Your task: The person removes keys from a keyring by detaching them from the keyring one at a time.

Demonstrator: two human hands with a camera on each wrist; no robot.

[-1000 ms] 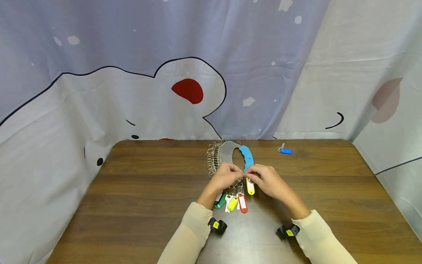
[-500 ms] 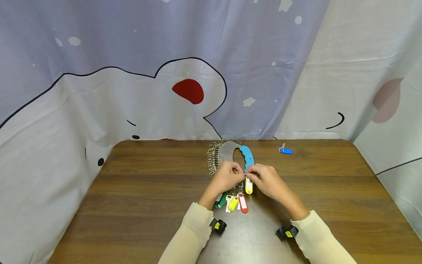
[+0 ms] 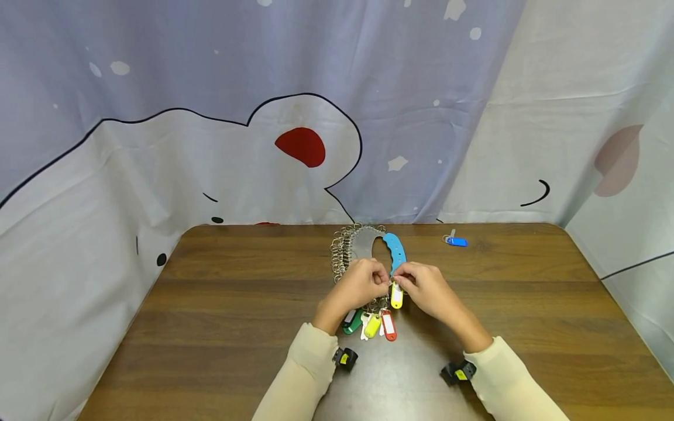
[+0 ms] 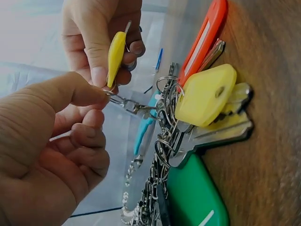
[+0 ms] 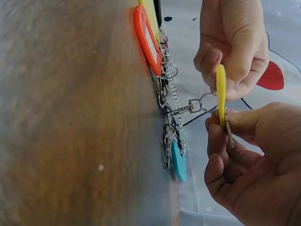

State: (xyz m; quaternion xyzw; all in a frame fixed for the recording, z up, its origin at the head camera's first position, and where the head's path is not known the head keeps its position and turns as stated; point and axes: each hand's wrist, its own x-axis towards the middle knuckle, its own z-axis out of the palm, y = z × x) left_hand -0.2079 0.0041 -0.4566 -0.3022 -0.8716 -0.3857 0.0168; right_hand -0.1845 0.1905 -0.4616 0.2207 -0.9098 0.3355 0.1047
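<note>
My right hand and left hand meet over the middle of the table, each narrowed to a pinch of thumb and fingertips. Just beyond them lies a grey metal plate lined with rings along its left edge, and at its right a blue handle.

On the table's near side of that bunch I see a green tag at left, a red tag at right and a second yellow tag between. From my head their keys are mostly small white shapes; my left wrist view shows a silver key there clearly. A blue tag lies well apart, far right, seen only from my head.

In my right fingers, off the table, is the held yellow tag; the right wrist view reveals its narrow key beside it. A metal clasp runs up from the bunch to the thin ring that my left fingertips pinch.
</note>
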